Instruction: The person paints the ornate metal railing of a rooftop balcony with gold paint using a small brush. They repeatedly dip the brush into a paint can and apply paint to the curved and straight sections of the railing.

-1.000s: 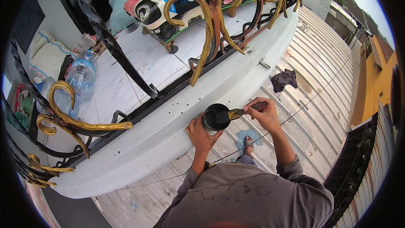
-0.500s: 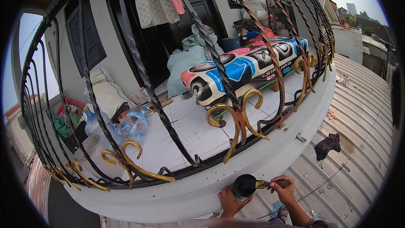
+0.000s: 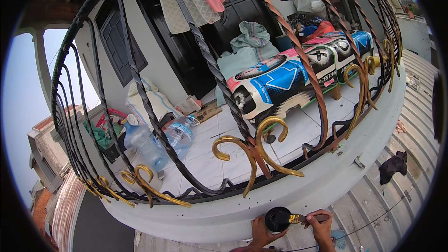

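Left hand point(image 3: 262, 234) grasping round cup point(image 3: 270, 214), black inside, near side of smooth curved white ledge point(image 3: 219, 217). Right hand point(image 3: 321, 225) clenched round handle of brush point(image 3: 308, 218); long axis left-right, yellow-smeared end pointing left at cup's right rim. Beyond: twisted metal railing point(image 3: 212, 66), gold scrolls point(image 3: 253, 163). Farther: glossy bundle point(image 3: 289, 77), blue arrow, printed lettering.
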Available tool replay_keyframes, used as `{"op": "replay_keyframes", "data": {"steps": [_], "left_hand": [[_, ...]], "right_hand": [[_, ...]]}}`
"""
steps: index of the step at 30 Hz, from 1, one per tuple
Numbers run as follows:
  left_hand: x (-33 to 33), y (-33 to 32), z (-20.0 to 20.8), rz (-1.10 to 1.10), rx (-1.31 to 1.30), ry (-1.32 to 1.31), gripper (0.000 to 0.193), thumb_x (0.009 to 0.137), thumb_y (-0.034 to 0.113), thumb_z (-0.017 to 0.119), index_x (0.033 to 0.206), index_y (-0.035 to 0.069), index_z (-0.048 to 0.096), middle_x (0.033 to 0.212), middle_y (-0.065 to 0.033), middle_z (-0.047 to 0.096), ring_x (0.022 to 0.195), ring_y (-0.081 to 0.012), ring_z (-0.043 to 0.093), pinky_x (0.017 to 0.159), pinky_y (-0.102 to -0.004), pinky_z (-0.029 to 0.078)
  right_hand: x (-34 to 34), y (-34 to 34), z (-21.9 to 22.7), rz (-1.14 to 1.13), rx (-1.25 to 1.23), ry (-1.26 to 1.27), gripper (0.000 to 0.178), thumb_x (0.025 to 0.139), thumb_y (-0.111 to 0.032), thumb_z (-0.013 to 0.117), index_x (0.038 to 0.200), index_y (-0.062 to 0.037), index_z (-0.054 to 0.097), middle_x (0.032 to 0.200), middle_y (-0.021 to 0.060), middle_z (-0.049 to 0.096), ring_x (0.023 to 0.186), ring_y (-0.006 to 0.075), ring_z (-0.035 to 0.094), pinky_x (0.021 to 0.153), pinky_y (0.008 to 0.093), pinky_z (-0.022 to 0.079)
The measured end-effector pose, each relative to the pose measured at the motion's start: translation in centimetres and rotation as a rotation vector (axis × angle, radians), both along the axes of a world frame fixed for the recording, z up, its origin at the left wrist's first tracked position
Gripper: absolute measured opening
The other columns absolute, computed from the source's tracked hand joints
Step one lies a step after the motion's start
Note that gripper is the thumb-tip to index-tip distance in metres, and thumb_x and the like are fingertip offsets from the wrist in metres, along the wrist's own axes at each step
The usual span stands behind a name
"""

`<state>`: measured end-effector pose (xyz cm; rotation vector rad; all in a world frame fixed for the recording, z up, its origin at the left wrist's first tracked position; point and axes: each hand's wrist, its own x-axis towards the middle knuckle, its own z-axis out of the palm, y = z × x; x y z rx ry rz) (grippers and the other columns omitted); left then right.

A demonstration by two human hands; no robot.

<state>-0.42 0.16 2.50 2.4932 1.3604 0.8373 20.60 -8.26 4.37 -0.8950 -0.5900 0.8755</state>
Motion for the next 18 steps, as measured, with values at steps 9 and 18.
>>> {"op": "replay_keyframes", "data": {"steps": [9,18], "left_hand": [[0.6,-0.8,0.9,-0.070,-0.133,-0.263,0.083,0.064,0.048,0.095,0.128,0.008,0.061,0.124,-0.0098,0.065,0.121,-0.0270,0.058,0.107,-0.0415,0.040],[0.0,0.0,0.6,-0.132,-0.072,-0.095,0.094,0.062,0.035,0.098,0.136,0.005,0.049,0.127,-0.0105,0.064,0.119,-0.0245,0.063,0.107,-0.0389,0.044]], "right_hand": [[0.3,0.9,-0.9,0.140,0.041,0.101,0.022,0.086,-0.001,0.080,0.091,0.0084,0.061,0.080,0.0210,0.069,0.066,0.0264,0.071,0.057,0.0360,0.061],[1.1,1.5,-2.6,0.202,0.041,0.120,0.032,0.088,-0.001,0.078,0.102,0.0077,0.051,0.084,0.0217,0.067,0.069,0.0275,0.071,0.057,0.0365,0.062]]}}
